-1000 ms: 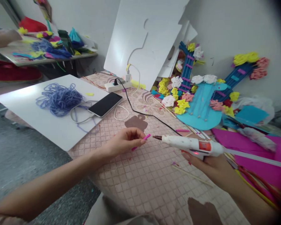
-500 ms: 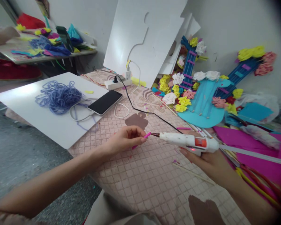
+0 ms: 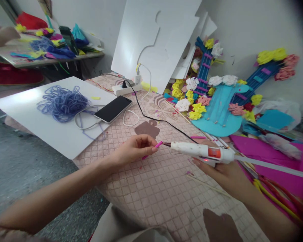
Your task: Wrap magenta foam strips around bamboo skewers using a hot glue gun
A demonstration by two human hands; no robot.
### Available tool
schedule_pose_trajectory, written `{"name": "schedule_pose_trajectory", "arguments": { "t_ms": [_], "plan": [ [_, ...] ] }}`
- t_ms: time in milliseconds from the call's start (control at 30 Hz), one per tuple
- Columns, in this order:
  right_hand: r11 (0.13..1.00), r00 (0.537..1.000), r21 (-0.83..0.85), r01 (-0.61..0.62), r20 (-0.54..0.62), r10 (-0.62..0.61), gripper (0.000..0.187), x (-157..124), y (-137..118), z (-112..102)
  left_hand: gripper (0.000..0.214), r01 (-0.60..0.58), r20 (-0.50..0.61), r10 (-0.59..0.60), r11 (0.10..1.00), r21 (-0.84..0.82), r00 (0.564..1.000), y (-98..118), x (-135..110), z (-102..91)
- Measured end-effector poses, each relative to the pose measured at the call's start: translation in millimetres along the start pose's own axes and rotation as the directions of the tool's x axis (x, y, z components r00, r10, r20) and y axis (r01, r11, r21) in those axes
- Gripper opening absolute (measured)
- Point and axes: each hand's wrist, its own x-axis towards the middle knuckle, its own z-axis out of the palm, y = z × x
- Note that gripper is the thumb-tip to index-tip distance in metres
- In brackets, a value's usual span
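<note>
Between the thumb and fingers of my left hand is a thin pink stick, its upper end poking out to the right. My right hand is wrapped round a white glue gun with an orange window and a small red light. The gun's dark nozzle points left and meets, or nearly meets, the tip of the pink stick. A long translucent glue stick juts from the gun's back end. Below the gun a thin wooden skewer lies on the patterned tablecloth.
A phone on a cable and a heap of blue-violet yarn lie on a white board. A black cord runs from the power strip. Paper-flower guitars lean at right, near scissors. Another person's arm shows far left.
Both hands keep their grips and nearly the same places. The glue gun has shifted very slightly left, its nozzle still at the pink stick's end.
</note>
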Motion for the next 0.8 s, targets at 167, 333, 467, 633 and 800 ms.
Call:
{"name": "schedule_pose_trajectory", "arguments": {
  "t_ms": [167, 333, 467, 633, 800],
  "plan": [
    [1.0, 1.0, -0.003, 0.001, -0.017, -0.001, 0.013, 0.4, -0.6, -0.5, 0.02, 0.004, -0.002, -0.004, 1.0, 0.007, 1.0, 0.7, -0.3, -0.2],
    [1.0, 1.0, 0.005, -0.001, 0.004, 0.001, 0.02, -0.2, 0.1, -0.5, 0.021, -0.001, 0.003, 0.001, 1.0, 0.005, 1.0, -0.2, 0.5, -0.5],
    [1.0, 1.0, 0.003, -0.006, 0.004, 0.006, 0.016, 1.7, -0.5, 0.1, 0.021, 0.004, -0.006, -0.004, 1.0, 0.008, 1.0, 0.6, -0.2, 0.6],
    [1.0, 1.0, 0.005, 0.008, -0.015, -0.008, 0.017, 0.9, -1.9, -0.3, 0.021, 0.018, -0.02, -0.017, 1.0, 0.014, 1.0, 4.2, -2.0, 3.1],
    [0.999, 0.999, 0.023, -0.023, 0.025, 0.023, 0.02, 1.0, -0.7, 0.4, 0.022, 0.019, -0.021, -0.018, 1.0, 0.021, 1.0, 3.3, -1.8, 2.6]
  ]
}}
